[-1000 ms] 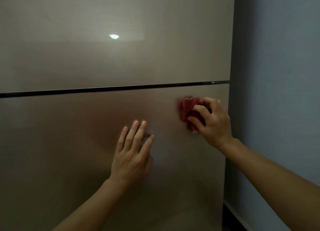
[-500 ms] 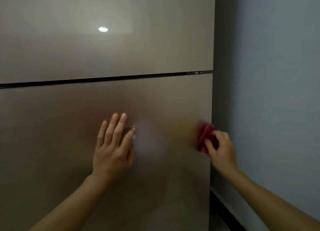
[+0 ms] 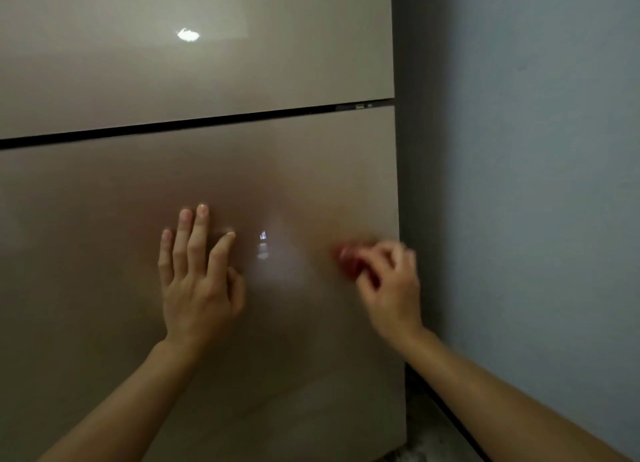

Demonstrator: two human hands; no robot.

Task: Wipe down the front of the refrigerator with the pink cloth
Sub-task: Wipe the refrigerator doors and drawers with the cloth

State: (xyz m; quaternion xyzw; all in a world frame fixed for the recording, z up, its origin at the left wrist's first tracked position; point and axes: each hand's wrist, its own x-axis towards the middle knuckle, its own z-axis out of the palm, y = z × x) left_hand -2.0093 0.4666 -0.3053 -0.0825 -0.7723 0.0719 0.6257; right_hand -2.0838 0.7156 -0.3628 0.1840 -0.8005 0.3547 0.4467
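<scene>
Pink cloth sits bunched in the right hand, fingers curled tight round it & pressing it to the refrigerator front, on the lower door near its right edge; both are motion-blurred. Left hand lies flat on the same door, fingers straight, holding nothing, w/ the cloth apart at its 3 o'clock. Step in hand, I judge: mid-wipe on the lower door's right part. Next move prob calls for steady pressure & a sweep toward 9 o'clock, w/ the left hand lifted clear; upper door, 12 o'clock past the dark seam, may need a pass too.
</scene>
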